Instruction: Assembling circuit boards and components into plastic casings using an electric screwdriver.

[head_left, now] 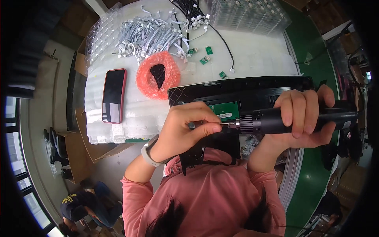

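My right hand [302, 112] is wrapped round the black body of an electric screwdriver [268, 121], which lies level and points left. The thumb and forefinger of my left hand [195, 124] pinch the thin metal screwdriver bit [226, 123] at its tip. Whether a screw sits between those fingertips is too small to tell. Just beyond both hands is a black plastic housing [193, 90], with a green circuit board [227, 109] inside it. My hands and the screwdriver hide the housing's near part.
On the white-covered table [94, 130] lie a phone [113, 96], a pink bubble-wrap bag of small black pieces [158, 76], small green boards [205, 60] and a heap of grey cables [148, 34]. Clear plastic trays [250, 16] stand at the back. Another person [85, 205] is at lower left.
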Demonstrator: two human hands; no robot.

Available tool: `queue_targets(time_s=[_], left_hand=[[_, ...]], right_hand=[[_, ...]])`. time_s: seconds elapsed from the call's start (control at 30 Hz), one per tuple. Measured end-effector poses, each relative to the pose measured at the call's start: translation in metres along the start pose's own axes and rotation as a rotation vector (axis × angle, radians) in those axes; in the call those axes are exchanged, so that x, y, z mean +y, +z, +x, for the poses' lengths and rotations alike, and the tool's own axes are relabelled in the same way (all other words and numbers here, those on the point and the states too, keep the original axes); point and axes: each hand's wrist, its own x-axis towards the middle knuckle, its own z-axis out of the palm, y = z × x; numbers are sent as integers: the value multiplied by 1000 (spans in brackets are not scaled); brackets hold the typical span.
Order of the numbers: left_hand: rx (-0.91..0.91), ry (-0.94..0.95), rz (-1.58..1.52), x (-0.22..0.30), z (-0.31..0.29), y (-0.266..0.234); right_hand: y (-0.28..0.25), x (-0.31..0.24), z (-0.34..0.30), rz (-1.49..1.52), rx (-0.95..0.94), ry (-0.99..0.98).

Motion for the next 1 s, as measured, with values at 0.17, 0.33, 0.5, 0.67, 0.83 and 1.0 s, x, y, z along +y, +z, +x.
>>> queue_targets(time_s=[0.17, 0.33, 0.5, 0.67, 0.83, 1.0], left_hand=[[31, -62, -4, -1, 3, 0], [41, -106, 17, 0, 3, 0], [57, -88, 41, -3, 2, 1], [102, -91, 103, 0, 0, 4], [203, -166, -223, 15, 12, 8], [255, -128, -244, -6, 60, -31]], right_hand=[[-4, -1, 0, -21, -42, 17], [2, 1, 7, -45, -54, 62], [5, 7, 7, -39, 3, 86], [13, 10, 5, -100, 181, 94], [1, 4, 8, 107, 302, 45], [-13, -8, 4, 236, 282, 35]])
